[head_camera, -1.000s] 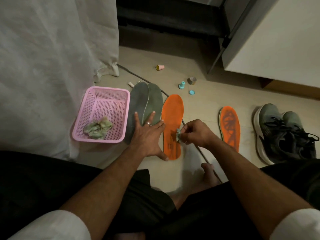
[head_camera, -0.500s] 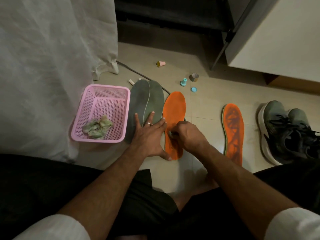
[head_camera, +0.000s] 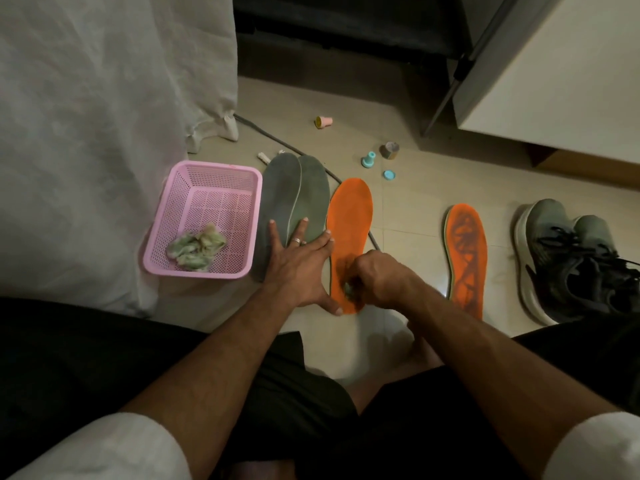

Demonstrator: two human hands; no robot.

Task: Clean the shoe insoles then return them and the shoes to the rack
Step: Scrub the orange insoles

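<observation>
Scrubbing orange insole heel, wipe clenched in right hand, left hand flat, steadying. Patterned insole, shoes not yet racked.

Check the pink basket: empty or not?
Not empty. The pink basket holds crumpled greenish wipes in its near corner.

A pink perforated plastic basket sits on the tiled floor, just beside a white draped cloth; crumpled greenish wipes lie in its near corner; a grey cable runs across the floor from under the cloth; farther back lie a small pink cup on its side, a teal stopper, a teal cap and what may be a tape roll; a white cabinet stands at the right.
</observation>
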